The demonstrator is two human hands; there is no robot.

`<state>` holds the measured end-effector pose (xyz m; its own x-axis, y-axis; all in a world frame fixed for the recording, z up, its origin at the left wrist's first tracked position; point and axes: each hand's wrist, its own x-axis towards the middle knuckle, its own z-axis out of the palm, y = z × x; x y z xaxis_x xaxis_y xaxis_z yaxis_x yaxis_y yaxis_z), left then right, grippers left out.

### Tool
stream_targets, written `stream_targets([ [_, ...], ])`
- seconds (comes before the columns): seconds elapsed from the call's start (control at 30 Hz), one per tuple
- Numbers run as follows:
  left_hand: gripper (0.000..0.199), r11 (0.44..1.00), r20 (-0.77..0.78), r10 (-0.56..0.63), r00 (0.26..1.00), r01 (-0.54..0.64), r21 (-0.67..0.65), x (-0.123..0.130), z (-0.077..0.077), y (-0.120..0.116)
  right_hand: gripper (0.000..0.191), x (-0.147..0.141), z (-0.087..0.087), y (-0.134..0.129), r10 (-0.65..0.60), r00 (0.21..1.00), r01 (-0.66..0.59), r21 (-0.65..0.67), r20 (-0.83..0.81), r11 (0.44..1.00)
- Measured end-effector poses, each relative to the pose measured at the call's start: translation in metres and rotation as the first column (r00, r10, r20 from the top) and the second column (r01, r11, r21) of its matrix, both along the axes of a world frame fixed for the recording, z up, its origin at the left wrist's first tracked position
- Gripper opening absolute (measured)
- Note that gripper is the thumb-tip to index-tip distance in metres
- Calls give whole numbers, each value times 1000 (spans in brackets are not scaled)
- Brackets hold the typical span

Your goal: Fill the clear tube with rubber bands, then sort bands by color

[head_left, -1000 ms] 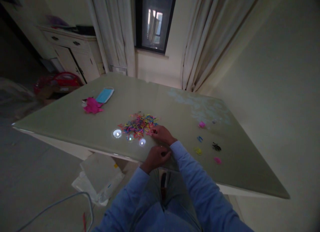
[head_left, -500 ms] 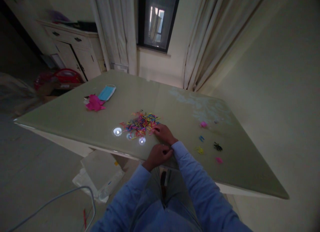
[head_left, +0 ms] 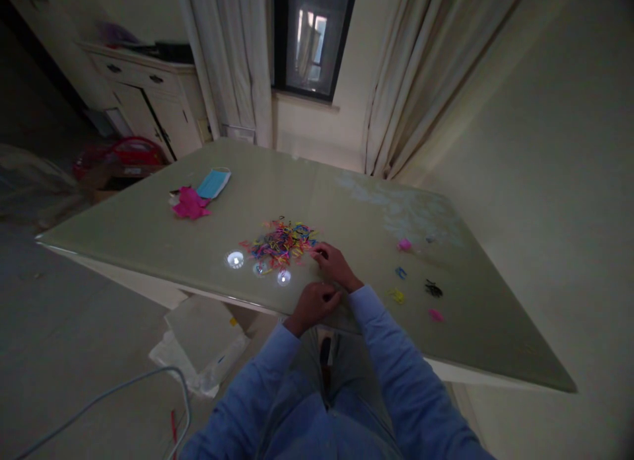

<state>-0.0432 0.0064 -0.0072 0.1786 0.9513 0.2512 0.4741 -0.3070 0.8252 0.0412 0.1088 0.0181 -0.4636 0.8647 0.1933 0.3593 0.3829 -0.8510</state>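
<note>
A loose pile of small colourful rubber bands [head_left: 280,243] lies on the table [head_left: 238,202] in front of me. At the pile's right edge is my right hand [head_left: 334,265], thumb and fingertips pinched together; anything between them is too small to make out. My left hand [head_left: 316,305] rests by the table's front edge, just below the right one. Its fingers are curled in, and what they may hold is hidden. Off to the right lie small separate groups: blue bands [head_left: 401,273], yellow bands [head_left: 397,295], black bands [head_left: 433,288] and pink bands [head_left: 436,315].
At the back left a blue face mask [head_left: 214,184] lies beside a crumpled pink wrapper [head_left: 191,203]. Another pink bit [head_left: 405,244] sits farther back on the right. Below the table are a white board [head_left: 201,331] and a grey hose [head_left: 123,384].
My right hand has drawn slightly right, away from the pile's edge. The left hand has barely moved, and the view has shifted a little.
</note>
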Motion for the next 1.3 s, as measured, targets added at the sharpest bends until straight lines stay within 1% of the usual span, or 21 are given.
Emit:
stream_targets([
  [0.03,42,1000,0,-4,1000,4,1,0,-1,0,17,5,8,-6,-2,995,-6,-81,-96,997],
  [0.07,41,1000,-4,-6,1000,6,3,0,-2,0,19,11,18,-13,-33,959,-33,-227,-283,973],
  [0.1,41,1000,-11,-5,1000,6,5,0,-3,0,21,18,29,-22,-89,869,-118,-377,-487,919],
  [0.13,41,1000,-20,-1,1000,1,8,0,-4,0,21,24,42,-32,-159,756,-203,-459,-635,865],
  [0.17,42,1000,-27,5,1000,-4,10,-1,-5,0,20,31,55,-42,-219,653,-272,-494,-725,826],
  [0.2,42,1000,-32,7,999,-6,12,-1,-6,-1,17,37,67,-53,-266,568,-314,-503,-779,805],
  [0.23,42,1000,-34,7,999,-6,14,-2,-6,-1,14,42,79,-64,-292,515,-346,-507,-806,789],
  [0.27,42,1000,-36,3,999,-3,13,-2,-5,-1,13,46,89,-74,-303,489,-368,-508,-818,779],
  [0.33,42,1000,-41,3,999,-3,13,-3,-4,-2,14,53,102,-91,-293,505,-388,-517,-812,764],
  [0.43,42,1000,-46,18,999,-18,10,-5,0,-3,18,58,108,-105,-290,546,-370,-537,-786,758],
  [0.6,43,1000,-51,28,998,-29,-5,-6,2,-2,22,70,104,-112,-313,527,-354,-539,-790,765],
  [0.73,44,999,-47,50,998,-50,6,-7,1,-3,25,89,93,-123,-368,505,-313,-563,-781,765],
  [0.8,44,998,-37,55,998,-55,12,-8,2,-3,27,105,82,-130,-423,500,-251,-594,-755,764],
  [0.87,44,998,-29,56,998,-55,19,-9,3,-3,28,126,68,-136,-498,514,-121,-633,-699,764],
  [0.9,44,998,-29,55,998,-55,21,-10,3,-3,29,139,60,-138,-543,527,-22,-649,-654,761],
  [0.97,44,998,-33,55,998,-54,21,-11,2,-2,32,167,42,-141,-652,541,243,-643,-532,726],
  [1.03,45,998,-39,59,998,-58,17,-11,2,-2,35,199,26,-144,-769,512,541,-552,-382,635],
  [1.1,45,998,-43,59,997,-59,15,-12,1,-2,39,229,13,-147,-860,453,776,-373,-234,509],
  [1.13,45,998,-47,59,997,-58,14,-12,1,-2,40,242,7,-149,-886,430,841,-280,-172,463],
  [1.2,45,998,-56,60,997,-59,8,-13,2,-2,44,262,0,-151,-901,427,890,-142,-75,433],
  [1.3,45,998,-64,71,995,-70,7,-13,4,-2,45,277,-6,-152,-887,460,888,-35,35,459],
])
